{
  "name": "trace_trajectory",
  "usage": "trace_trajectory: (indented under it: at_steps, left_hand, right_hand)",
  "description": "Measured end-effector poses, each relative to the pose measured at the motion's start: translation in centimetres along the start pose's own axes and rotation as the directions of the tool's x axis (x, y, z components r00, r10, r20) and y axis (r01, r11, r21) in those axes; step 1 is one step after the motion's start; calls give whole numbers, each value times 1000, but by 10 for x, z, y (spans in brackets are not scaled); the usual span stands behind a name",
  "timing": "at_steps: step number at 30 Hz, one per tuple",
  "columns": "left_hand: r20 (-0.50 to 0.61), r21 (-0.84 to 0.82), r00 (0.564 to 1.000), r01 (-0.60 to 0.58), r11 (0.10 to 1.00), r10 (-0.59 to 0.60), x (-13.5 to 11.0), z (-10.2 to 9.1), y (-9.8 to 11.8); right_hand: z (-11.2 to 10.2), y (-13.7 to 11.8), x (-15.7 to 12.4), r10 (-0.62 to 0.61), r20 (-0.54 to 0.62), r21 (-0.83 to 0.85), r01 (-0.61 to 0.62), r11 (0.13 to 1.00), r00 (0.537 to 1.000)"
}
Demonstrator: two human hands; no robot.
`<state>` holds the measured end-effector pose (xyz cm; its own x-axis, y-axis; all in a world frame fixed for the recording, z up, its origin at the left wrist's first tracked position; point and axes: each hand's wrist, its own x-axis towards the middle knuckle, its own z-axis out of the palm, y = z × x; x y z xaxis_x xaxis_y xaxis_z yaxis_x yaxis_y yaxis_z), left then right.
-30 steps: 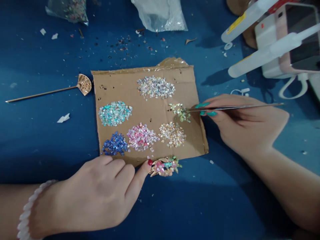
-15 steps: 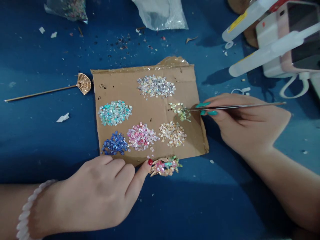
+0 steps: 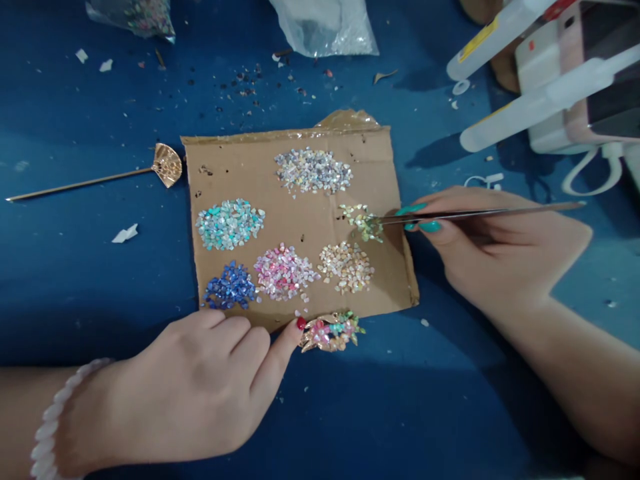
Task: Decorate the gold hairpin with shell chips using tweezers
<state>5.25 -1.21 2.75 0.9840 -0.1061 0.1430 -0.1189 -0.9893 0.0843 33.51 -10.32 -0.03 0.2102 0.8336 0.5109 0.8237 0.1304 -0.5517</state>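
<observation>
My right hand (image 3: pixel 500 247) pinches a pair of thin metal tweezers (image 3: pixel 450 215), whose tips reach into a small pile of green chips (image 3: pixel 369 228). Whether a chip sits between the tips is too small to tell. With its fingers curled under, my left hand (image 3: pixel 200 387) has its red-nailed thumb on the left end of a gold ornament (image 3: pixel 331 332) set with pink, turquoise, peach and green pieces. This ornament lies at the near edge of a cardboard sheet (image 3: pixel 310 220). On the sheet are also piles of pink chips (image 3: pixel 283 272), peach chips (image 3: pixel 346 267) and blue chips (image 3: pixel 231 287).
Turquoise chips (image 3: pixel 230 225) and silvery chips (image 3: pixel 314 171) form other piles on the cardboard. A gold hairpin with a fan-shaped head (image 3: pixel 167 165) lies to the left. Plastic bags (image 3: pixel 330 27) are at the back; white tubes (image 3: pixel 535 103) and a white device (image 3: pixel 545 87) stand at right.
My right hand has shifted very slightly to the right with the tweezers, whose tips stay at the green pile. My left hand holds its place on the ornament.
</observation>
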Motion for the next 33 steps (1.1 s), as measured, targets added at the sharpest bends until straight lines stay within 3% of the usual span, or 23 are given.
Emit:
trace_trajectory:
  at_steps: [15,23,33]
  left_hand:
    - [-1,-25,1000,0,1000,0,0,2,2]
    - [-10,-31,1000,3,1000,-3,0,0,0]
    - [-12,-50,1000,-8,999,7,1,1,-1]
  right_hand:
    - [2,1,0,-8,-29,2,8,1000,1000]
    - [2,2,-3,46,-20,1,-46,999,999]
    - [3,4,0,-12,-34,13,12,1000,999]
